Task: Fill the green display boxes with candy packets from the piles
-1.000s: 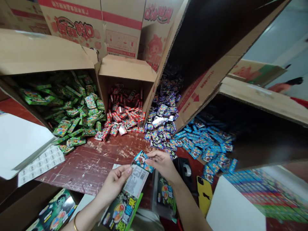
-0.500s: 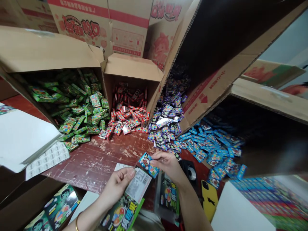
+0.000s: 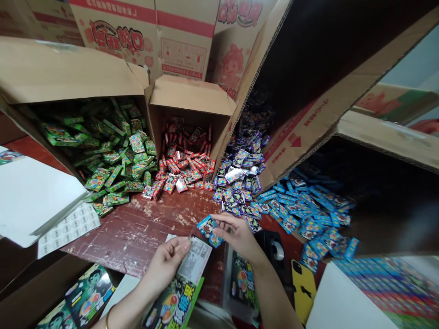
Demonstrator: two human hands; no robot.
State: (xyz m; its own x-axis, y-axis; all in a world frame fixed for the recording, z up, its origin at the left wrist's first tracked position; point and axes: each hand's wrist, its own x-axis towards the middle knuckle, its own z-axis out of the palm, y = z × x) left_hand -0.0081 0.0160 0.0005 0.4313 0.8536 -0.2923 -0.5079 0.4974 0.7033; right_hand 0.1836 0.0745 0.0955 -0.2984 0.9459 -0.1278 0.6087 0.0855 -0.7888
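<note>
My left hand [image 3: 163, 267] is closed, thumb against fingers, on the top of a black and green candy bag [image 3: 174, 301]. A pale printed label [image 3: 195, 261] shows on the bag's upper part. My right hand [image 3: 238, 234] pinches a blue candy packet [image 3: 207, 228] just above the label, close to the bag's top edge. How far the packet overlaps the bag is hard to tell. Under my right forearm lies another black and green candy bag [image 3: 240, 278] in clear plastic. Purple candy packets [image 3: 236, 183] and loose blue packets [image 3: 315, 214] lie beyond my right hand.
Tipped cartons hold green boxes [image 3: 116, 160] and red boxes [image 3: 188, 167]. A black tape dispenser [image 3: 269, 244] and a yellow phone [image 3: 303, 290] lie at right. White sheets [image 3: 37, 192] and a sticker sheet [image 3: 70, 228] are at left. An open carton holds dark green bags [image 3: 91, 292].
My right hand has drawn the blue packet slightly up and left, uncovering more of the label. My left hand keeps its hold, and the view has shifted a little.
</note>
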